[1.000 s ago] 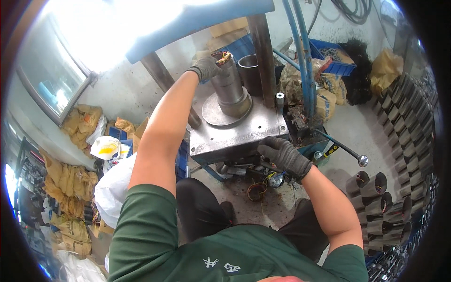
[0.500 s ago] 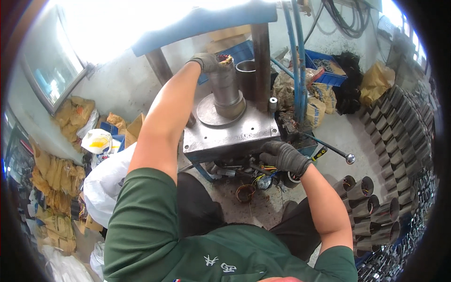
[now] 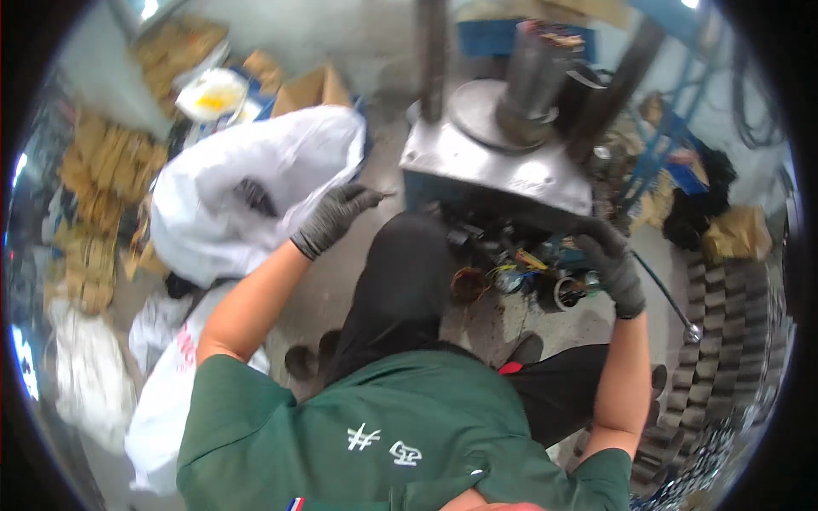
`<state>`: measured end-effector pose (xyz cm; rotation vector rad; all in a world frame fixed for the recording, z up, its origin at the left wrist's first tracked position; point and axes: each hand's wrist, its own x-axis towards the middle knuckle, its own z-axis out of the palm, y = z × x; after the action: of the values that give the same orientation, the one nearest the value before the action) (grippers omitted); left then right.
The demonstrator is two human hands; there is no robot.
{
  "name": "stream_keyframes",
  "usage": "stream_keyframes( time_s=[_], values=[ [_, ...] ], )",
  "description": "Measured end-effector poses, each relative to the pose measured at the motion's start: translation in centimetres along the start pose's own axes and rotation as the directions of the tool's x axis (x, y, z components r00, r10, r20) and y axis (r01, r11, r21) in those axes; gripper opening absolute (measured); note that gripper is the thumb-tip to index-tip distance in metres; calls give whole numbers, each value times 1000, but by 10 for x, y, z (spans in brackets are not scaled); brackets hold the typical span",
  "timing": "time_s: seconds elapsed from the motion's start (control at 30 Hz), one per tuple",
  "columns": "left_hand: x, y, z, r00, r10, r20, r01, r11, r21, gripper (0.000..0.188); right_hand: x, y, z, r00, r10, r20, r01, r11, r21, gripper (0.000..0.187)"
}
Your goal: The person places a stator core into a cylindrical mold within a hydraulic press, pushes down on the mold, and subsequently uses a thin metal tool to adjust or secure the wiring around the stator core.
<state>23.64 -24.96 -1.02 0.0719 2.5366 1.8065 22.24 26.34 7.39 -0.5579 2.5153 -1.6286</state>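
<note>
On plate (image 3: pixel 474 109), cylinder (image 3: pixel 533 78) upright, wires (image 3: pixel 554 34) up, left grip (image 3: pixel 339 217), right grip (image 3: pixel 608 260), closure, hold unclear

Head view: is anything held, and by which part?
The left hand seems to pinch a thin thing by one end; for the right hand, I can't tell.

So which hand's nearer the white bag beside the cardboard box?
Left. The left hand is just right of the white bag; the right hand is farther right, near the front corner of the metal table.
</note>
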Motion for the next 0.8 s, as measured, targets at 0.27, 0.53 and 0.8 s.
stream_keyframes(
  time_s=[0.27, 0.53, 0.8],
  values=[
    [-260, -193, 39, 836, -539, -97, 483, 642, 596, 42, -34, 104, -36, 941, 130, 311, -23, 946, -324, 25],
    [-359, -244, 83, 885, -428, -182, 390, 470, 792, 58, -34, 178, -41, 914, 292, 283, -214, 937, -275, 19],
    [-290, -222, 38, 911, -406, 77, 155, 509, 847, 38, -65, 120, -55, 979, 189, 82, -143, 909, -392, 17]
  ],
)
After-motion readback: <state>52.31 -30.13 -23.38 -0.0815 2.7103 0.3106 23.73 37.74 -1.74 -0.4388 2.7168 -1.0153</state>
